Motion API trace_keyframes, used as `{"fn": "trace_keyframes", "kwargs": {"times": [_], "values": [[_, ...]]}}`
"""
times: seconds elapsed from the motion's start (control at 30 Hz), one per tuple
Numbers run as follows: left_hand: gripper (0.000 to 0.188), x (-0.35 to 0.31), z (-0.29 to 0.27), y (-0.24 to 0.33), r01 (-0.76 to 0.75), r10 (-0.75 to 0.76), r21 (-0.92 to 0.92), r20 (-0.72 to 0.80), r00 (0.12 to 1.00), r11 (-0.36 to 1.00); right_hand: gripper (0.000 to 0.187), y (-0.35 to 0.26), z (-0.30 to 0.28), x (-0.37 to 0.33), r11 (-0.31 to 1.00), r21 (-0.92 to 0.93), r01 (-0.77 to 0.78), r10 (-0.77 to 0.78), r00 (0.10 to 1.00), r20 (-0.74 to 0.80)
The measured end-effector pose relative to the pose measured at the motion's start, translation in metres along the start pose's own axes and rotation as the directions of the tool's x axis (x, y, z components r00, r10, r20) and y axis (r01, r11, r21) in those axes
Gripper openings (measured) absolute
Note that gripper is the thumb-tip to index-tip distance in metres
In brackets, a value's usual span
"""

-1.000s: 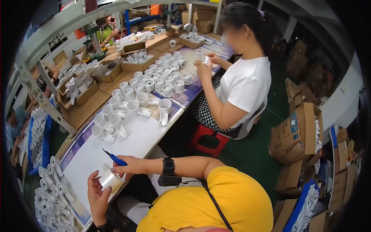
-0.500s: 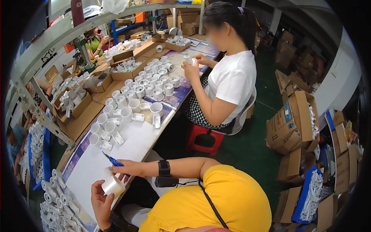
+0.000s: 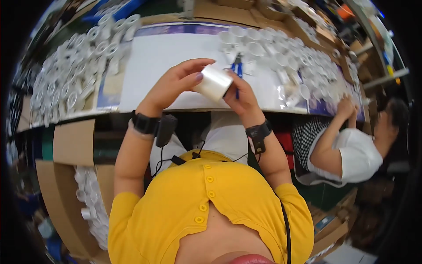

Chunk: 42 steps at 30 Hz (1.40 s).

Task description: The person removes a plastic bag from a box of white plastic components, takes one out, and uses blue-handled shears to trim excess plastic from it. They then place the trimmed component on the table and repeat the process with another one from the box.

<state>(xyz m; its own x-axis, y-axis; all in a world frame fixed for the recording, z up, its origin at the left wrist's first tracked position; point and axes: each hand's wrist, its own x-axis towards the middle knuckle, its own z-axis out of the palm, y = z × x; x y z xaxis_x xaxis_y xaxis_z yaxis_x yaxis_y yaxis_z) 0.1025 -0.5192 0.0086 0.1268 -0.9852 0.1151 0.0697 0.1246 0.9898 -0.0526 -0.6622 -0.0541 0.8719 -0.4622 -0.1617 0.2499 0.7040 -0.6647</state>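
In front of me, above the table, a glossy white plastic cylinder (image 3: 214, 82) lies tilted between my two hands. My left hand (image 3: 178, 83) is closed on it from the left, thumb below and fingers over the top. On the other side, my right hand (image 3: 244, 97) has blue-handled nippers (image 3: 238, 68) tucked in it, dark jaws pointing away from me. Fingers of that same hand also meet the cylinder's right end, which looks dark and open. Beyond the nippers stand white plastic cups (image 3: 255, 49) with small white fittings beside them.
A white sheet (image 3: 171, 48) covers the middle of the table. Many white pipe-like parts (image 3: 72, 79) are heaped at the left. A co-worker in a white top (image 3: 358, 154) sits at the right. Below left is an opened carton (image 3: 66, 198) holding white parts.
The view has swung from the right side round to the table straight ahead. My right hand, with the nippers, has come against the cylinder's end; my left hand still holds the cylinder.
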Motion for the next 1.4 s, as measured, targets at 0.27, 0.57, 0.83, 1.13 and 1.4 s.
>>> {"fn": "trace_keyframes", "kwargs": {"times": [0.27,0.57,0.83,1.13,1.4], "values": [[0.043,-0.012,0.003,-0.017,0.049,-0.079,-0.151,-0.200,0.977,0.987,0.033,0.026,0.001,0.019,0.979,0.185,-0.080,0.108,0.984,-0.143],[0.048,-0.010,0.008,-0.026,0.090,-0.051,0.113,-0.311,0.949,0.990,0.028,0.036,0.001,0.022,0.973,0.213,-0.092,0.126,0.980,-0.154],[0.058,-0.007,0.003,-0.024,0.084,-0.072,0.018,-0.355,0.932,0.996,0.026,0.034,0.000,0.025,0.971,0.212,-0.115,0.145,0.980,-0.133],[0.060,-0.008,0.002,-0.027,0.104,-0.164,-0.180,-0.362,0.918,0.978,0.025,0.032,0.007,0.019,0.966,0.239,-0.096,0.125,0.986,-0.109],[0.054,-0.010,0.015,-0.030,0.027,0.010,0.076,-0.450,0.893,0.997,0.023,0.039,0.005,0.023,0.973,0.224,-0.053,0.087,0.986,-0.142]]}}
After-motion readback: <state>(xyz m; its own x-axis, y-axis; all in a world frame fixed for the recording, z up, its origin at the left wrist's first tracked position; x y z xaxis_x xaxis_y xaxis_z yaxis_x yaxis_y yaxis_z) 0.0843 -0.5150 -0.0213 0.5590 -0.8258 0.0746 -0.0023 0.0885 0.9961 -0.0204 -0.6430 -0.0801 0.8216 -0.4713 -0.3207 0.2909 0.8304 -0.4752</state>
